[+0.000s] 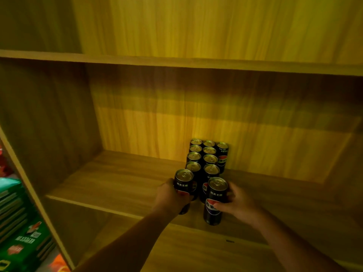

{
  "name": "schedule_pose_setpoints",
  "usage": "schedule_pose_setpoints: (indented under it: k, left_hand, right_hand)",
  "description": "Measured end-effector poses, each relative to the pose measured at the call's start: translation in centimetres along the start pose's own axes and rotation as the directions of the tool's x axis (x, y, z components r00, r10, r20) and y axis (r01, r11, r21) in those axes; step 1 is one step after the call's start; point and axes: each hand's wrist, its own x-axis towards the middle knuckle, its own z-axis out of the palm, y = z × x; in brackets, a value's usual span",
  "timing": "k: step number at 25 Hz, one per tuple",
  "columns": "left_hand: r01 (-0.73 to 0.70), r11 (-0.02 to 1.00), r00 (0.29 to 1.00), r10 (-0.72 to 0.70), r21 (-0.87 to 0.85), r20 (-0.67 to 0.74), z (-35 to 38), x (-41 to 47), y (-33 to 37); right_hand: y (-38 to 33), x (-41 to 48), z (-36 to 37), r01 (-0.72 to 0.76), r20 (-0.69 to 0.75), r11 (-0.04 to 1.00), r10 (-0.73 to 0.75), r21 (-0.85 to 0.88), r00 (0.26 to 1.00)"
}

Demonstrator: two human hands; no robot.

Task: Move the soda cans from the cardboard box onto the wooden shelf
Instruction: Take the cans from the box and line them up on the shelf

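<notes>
We have a can in each hand at the front of the wooden shelf (pixel 117 179), and the block of cans (pixel 204 156) already standing there is our landmark. Our left hand (pixel 170 197) is wrapped closed around one can (pixel 183 183), held at the front of the block's left row and touching or nearly touching it. Our right hand (pixel 237 203) is closed around the second can (pixel 215 201), which sits in front of the block's middle row, near the shelf's front edge. The cardboard box is out of view. The main risk, we judge, is nudging the block as we slide these in: tall narrow cans packed close could topple like dominoes. Setting the right can down too near the front edge could also let it tip off.
</notes>
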Motion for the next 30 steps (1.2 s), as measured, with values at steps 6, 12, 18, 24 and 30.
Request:
schedule_pose_setpoints:
  k: [6, 12, 18, 24, 30]
  left_hand:
    - [-0.021, 1.000, 0.999, 0.020, 0.014, 0.040, 1.1, 0.1, -1.3]
    - [-0.022, 0.999, 0.999, 0.024, -0.042, 0.049, 1.7, 0.5, -1.1]
    - [-0.031, 0.999, 0.999, 0.032, -0.039, 0.039, 2.3, 0.6, -1.0]
    - [-0.056, 0.998, 0.998, 0.057, -0.019, 0.016, 2.6, 0.7, -0.8]
    - [-0.026, 0.999, 0.993, 0.028, -0.018, 0.111, 1.9, 0.2, -1.7]
  right_hand:
    - [1.1, 0.7, 0.8, -0.031, -0.031, 0.999, 0.031, 0.013, 0.999]
    - [1.8, 1.1, 0.6, -0.044, -0.044, 0.999, 0.045, 0.028, 0.998]
    - [2.2, 1.5, 0.6, -0.043, -0.031, 0.998, 0.045, 0.055, 0.998]
    - [2.5, 2.4, 1.0, -0.059, -0.021, 0.995, 0.061, 0.077, 0.998]
    - [3.4, 2.7, 0.8, -0.070, -0.043, 0.993, 0.074, 0.099, 0.996]
